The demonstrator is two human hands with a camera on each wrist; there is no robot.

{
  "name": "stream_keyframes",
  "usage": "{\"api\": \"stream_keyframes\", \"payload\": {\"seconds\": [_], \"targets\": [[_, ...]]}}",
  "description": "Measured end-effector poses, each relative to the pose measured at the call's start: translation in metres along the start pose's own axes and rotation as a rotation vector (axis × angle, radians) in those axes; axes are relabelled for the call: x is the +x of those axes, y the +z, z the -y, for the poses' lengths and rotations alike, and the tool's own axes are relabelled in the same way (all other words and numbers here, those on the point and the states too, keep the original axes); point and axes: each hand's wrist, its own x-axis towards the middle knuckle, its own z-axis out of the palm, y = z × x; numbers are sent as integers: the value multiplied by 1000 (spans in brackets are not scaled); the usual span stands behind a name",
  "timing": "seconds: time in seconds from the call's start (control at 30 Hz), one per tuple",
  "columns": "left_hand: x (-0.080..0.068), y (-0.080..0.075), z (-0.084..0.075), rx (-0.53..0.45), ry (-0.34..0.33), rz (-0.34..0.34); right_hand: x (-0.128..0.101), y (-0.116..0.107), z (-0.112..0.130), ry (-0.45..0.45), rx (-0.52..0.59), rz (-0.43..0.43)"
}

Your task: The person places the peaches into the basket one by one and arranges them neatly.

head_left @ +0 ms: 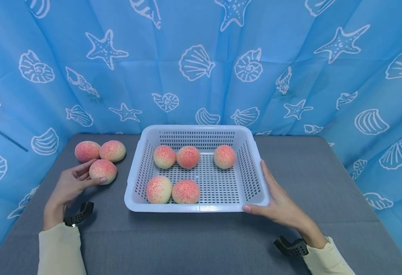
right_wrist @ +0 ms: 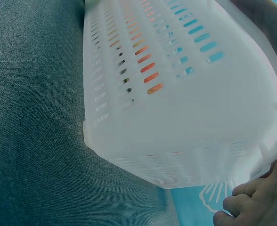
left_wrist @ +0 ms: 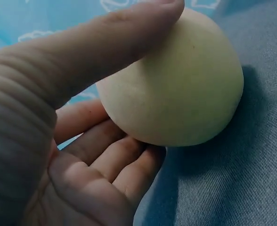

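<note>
On the left of the table, my left hand holds a pink-and-cream peach between thumb and fingers. In the left wrist view, the thumb lies over the peach's pale side, with the other fingers beneath and behind. Two more peaches, one redder and one paler, lie just beyond it. My right hand grips the front right corner of a white plastic basket, thumb on the front rim. Seen from the right wrist, curled fingers are by the basket's wall.
Several peaches sit inside the basket: two at the back left, one at the back right, two at the front left. Grey cloth covers the table. A blue shell-print curtain hangs behind and at both sides.
</note>
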Motion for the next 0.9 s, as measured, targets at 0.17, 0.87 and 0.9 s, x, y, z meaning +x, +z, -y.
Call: {"api": "stream_keyframes", "payload": {"seconds": [0.17, 0.87, 0.9], "targets": [[-1, 0, 1, -10, -12, -5, 0, 0, 0, -1, -6, -2], [-45, 8, -93, -540, 340, -65, 0, 1, -1, 1, 18, 0], [-47, 13, -101, -537, 356, -58, 0, 1, -1, 2, 18, 1]]}}
